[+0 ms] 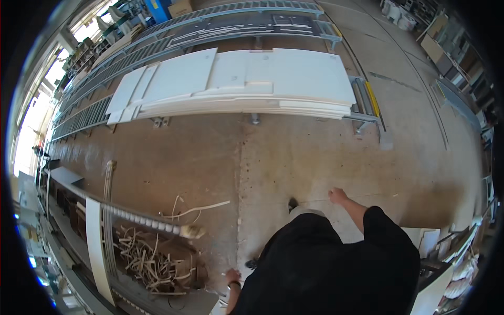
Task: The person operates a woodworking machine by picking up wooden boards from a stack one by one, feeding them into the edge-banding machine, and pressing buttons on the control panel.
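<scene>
My right hand (pixel 337 196) hangs over the bare floor ahead of my body, its fingers curled in a loose fist with nothing visible in them. Low at my left side is my left hand (pixel 232 274), a dark band around its wrist. It is small and blurred, so its finger pose is unclear. The nearest thing to it is a heap of thin pale strips (pixel 152 262) beside a machine. Beyond the floor, large white panels (pixel 252 73) lie stacked in overlapping piles on a roller conveyor (pixel 362 97), apart from both hands.
Dark panels (pixel 241 27) lie on another conveyor behind. A long machine (pixel 97 247) with a ribbed hose (pixel 147 223) runs along the left. Loose strips (pixel 205 208) lie on the floor (pixel 294 152). Boards lean at the far right, and a pale panel (pixel 429 241) stands near my right side.
</scene>
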Tool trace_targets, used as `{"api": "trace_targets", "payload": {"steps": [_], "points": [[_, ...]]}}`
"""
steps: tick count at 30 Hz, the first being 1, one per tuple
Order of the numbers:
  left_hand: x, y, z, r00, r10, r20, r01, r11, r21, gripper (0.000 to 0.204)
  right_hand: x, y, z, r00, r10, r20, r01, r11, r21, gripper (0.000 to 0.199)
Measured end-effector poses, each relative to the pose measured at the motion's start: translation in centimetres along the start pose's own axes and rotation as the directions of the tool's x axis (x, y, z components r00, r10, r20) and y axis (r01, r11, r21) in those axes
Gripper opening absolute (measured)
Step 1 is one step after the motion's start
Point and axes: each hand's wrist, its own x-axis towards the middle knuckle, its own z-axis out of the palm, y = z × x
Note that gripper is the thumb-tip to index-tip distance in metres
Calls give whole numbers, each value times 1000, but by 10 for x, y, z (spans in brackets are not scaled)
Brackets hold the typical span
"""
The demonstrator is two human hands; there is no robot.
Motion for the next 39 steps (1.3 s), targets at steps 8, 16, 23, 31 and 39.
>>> {"api": "trace_targets", "payload": {"steps": [8, 16, 23, 31, 39], "points": [[187, 299, 306, 983, 181, -24, -180, 983, 41, 25, 0, 143, -86, 989, 142, 26, -145, 980, 138, 31], [204, 434, 688, 892, -137, 431, 132, 990, 41, 36, -80, 391, 3, 993, 84, -81, -114, 853, -509, 26], [332, 489, 791, 928, -213, 304, 283, 937, -206, 52, -66, 184, -51, 825, 514, 237, -557, 809, 184, 20], [396, 534, 907, 935, -286, 210, 337, 899, -279, 66, -16, 124, -93, 793, 539, 284, -600, 772, 210, 21], [356, 547, 909, 944, -81, 319, 222, 873, -434, 32, 125, 247, -75, 930, 271, 250, -309, 943, 125, 31]]}}
